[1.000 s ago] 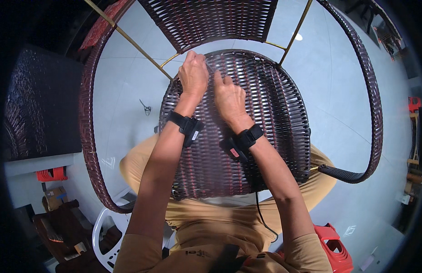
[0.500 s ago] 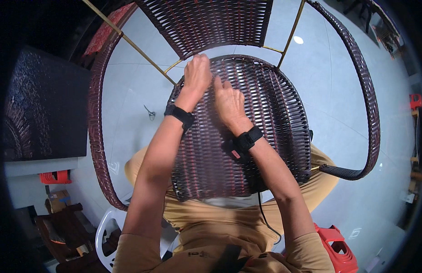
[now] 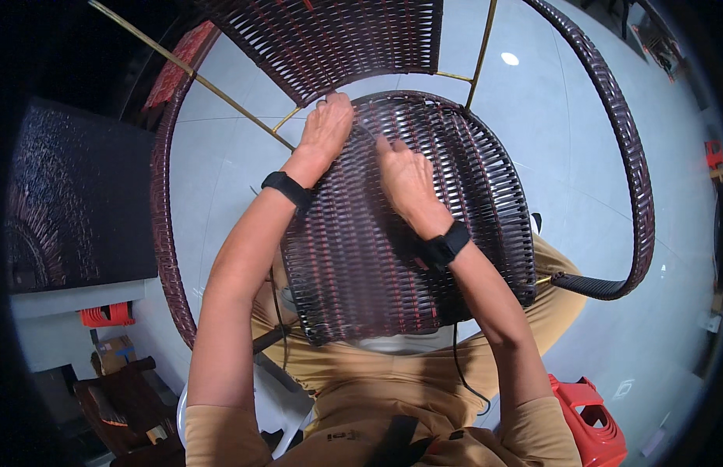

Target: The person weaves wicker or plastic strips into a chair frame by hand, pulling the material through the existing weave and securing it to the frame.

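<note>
A woven dark-brown and red rattan seat [image 3: 470, 218] lies over my lap, joined by brass-coloured bars [image 3: 229, 97] to a woven backrest [image 3: 353, 39]. My left hand [image 3: 326, 128] is closed at the seat's back-left edge, gripping what looks like a thin strand [image 3: 365, 130]. That strand runs across to my right hand [image 3: 404, 175], which is closed on it lower and to the right, over the weave. The fingertips of both hands are largely hidden.
Woven curved arms [image 3: 634, 187] flank the seat on pale floor. A dark textured panel [image 3: 81, 194] stands left, a red stool [image 3: 591, 424] sits lower right, and white plastic [image 3: 276, 412] shows under me. Brown wooden furniture [image 3: 112, 405] is at the lower left.
My left hand and forearm have shifted left since half a second ago. My right hand has moved right and slightly down, away from the left one. The frame appears shifted in view.
</note>
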Tool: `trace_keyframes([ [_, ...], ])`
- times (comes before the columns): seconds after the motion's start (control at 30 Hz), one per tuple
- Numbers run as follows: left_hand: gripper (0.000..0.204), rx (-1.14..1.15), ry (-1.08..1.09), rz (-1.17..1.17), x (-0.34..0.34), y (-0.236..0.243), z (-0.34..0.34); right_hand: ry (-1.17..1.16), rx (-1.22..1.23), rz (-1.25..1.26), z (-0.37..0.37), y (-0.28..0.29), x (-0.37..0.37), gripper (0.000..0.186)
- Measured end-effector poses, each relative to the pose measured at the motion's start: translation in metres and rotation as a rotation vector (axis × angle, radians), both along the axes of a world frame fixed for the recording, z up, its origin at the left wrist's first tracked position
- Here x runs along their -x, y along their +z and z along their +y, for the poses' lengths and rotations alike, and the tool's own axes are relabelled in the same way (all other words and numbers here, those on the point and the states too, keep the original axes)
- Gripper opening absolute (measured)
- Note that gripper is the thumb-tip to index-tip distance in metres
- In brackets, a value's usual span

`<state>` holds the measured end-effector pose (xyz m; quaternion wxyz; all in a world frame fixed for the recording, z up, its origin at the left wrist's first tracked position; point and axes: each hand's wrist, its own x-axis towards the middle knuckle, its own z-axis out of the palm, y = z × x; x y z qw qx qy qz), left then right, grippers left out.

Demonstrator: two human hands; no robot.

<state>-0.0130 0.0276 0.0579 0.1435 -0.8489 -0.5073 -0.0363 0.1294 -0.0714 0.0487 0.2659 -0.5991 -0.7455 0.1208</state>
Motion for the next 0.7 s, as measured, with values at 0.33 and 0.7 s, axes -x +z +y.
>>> trace_keyframes([
  [0.33, 0.008, 0.011, -0.072, -0.074, 0.014, -0.014, 0.013, -0.087, 0.071, 0.048, -0.029, -0.003, -0.042, 0.029],
  [0.7, 0.01, 0.073, 0.12, -0.352, 0.019, -0.018, 0.012, -0.18, 0.001, 0.073, -0.028, -0.004, -0.046, 0.028],
])
